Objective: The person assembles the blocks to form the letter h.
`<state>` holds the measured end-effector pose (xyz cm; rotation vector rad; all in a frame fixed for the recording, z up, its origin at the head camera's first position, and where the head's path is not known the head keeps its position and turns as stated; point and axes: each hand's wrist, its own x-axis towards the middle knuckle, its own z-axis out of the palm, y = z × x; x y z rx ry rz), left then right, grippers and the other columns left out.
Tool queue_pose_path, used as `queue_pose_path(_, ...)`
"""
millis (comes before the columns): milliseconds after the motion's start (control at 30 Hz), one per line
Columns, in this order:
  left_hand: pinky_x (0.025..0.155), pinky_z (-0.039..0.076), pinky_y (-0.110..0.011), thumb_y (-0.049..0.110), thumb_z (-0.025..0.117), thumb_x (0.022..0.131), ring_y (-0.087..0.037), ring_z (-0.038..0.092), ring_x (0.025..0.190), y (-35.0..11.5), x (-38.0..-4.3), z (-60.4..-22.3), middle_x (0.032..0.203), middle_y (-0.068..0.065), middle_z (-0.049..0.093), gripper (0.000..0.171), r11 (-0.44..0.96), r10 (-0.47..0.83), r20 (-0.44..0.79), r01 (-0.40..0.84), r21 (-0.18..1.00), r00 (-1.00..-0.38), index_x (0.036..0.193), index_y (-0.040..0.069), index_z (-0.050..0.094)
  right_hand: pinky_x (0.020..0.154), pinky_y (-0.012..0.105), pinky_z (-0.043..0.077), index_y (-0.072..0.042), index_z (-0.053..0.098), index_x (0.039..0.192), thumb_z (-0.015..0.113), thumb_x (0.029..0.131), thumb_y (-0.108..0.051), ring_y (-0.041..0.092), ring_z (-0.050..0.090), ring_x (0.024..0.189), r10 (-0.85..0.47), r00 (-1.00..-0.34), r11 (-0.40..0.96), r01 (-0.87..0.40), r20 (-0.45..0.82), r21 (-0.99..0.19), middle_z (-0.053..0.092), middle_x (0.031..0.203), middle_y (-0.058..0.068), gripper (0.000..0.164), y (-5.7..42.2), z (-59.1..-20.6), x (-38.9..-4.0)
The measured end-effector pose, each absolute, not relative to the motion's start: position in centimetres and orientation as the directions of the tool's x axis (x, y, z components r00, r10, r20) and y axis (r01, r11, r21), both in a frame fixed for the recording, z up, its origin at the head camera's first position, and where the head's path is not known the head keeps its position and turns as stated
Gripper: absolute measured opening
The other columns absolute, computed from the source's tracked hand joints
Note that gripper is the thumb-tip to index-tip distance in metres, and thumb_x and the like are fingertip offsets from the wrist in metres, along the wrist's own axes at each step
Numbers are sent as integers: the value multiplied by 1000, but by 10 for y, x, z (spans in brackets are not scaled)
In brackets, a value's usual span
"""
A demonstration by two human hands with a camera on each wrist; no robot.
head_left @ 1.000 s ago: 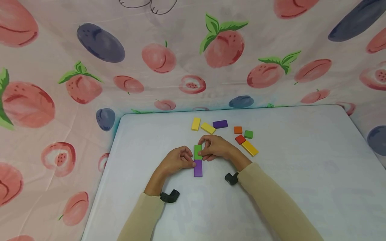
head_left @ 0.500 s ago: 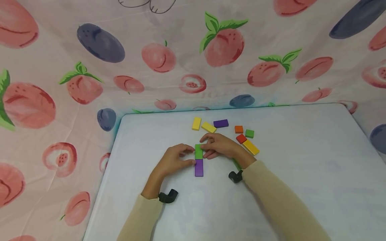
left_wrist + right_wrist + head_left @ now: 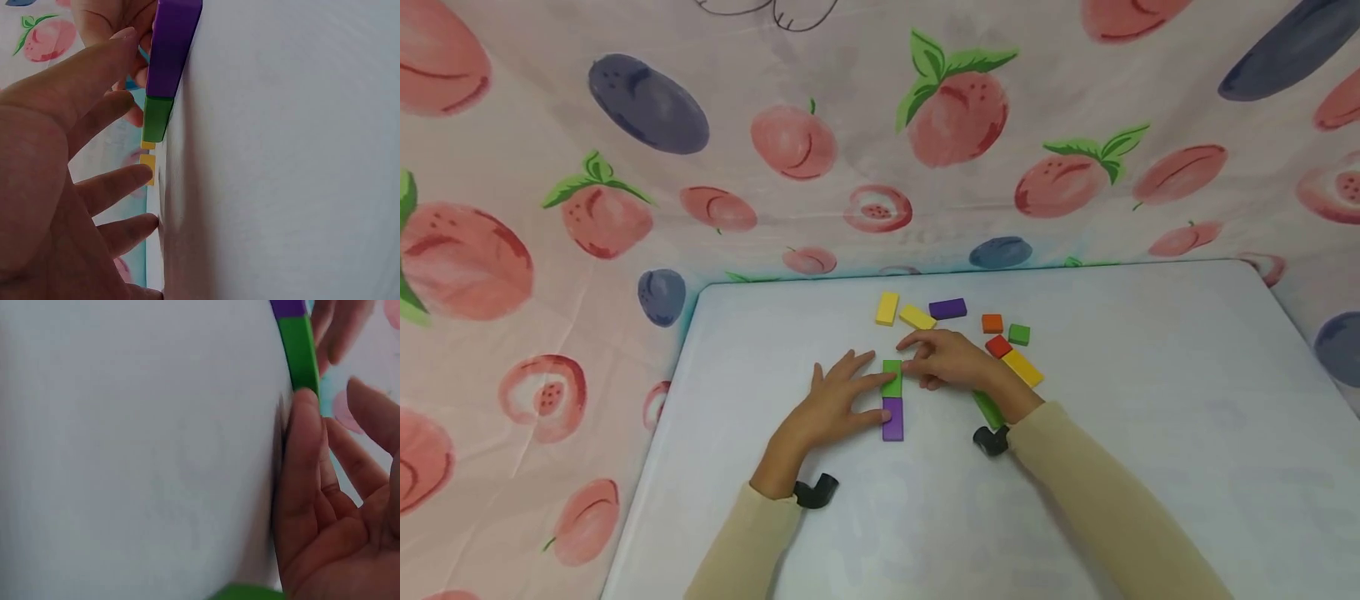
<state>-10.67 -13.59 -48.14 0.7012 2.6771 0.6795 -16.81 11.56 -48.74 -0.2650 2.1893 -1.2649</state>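
Observation:
A light green block (image 3: 892,367) and a purple block (image 3: 892,428) lie end to end in a line on the white table. My left hand (image 3: 831,407) spreads its fingers from the left side. Its index fingertip overlaps the green block and its thumb tip overlaps the near purple one. In the left wrist view the thumb (image 3: 94,72) stands beside the purple block (image 3: 174,47), not curled round it. From the right, my right hand (image 3: 953,364) reaches in with loosely bent fingers. One fingertip (image 3: 305,400) is right at the end of the green block (image 3: 301,353), the thumb apart.
Behind the hands lie two yellow blocks (image 3: 887,309) and a dark purple one (image 3: 947,308). To the right are an orange block (image 3: 992,323), a small green block (image 3: 1018,334), a red block (image 3: 998,346) and an amber block (image 3: 1022,367). A long green block (image 3: 988,409) is partly under the right wrist.
The left hand's fingers have straightened and spread, its index coming over the green block. The right thumb has come off the green block, and the right hand has drawn slightly right.

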Motion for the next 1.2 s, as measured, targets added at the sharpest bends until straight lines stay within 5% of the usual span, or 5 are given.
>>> queue_pose_path(267,116,0,-79,57,72,89,-36,16,159,-138,-107,-483,167,-7,33,65,759,525,-173,367,537,-833,148,37,54,60,26,48,-22,72,122,81,88,-35,18,64,59,-426,-847,618,-16,-317,-786,67,77,1,38,105,-493,-168)
queue_pose_path(1200,117,-1,-78,55,75,88,-34,16,159,-136,-106,-485,166,-6,35,64,762,508,-168,349,545,-845,146,33,58,62,27,48,-21,77,113,83,86,-33,17,64,59,-407,-848,621,16,-340,-783,68,73,1,30,106,-491,-168)
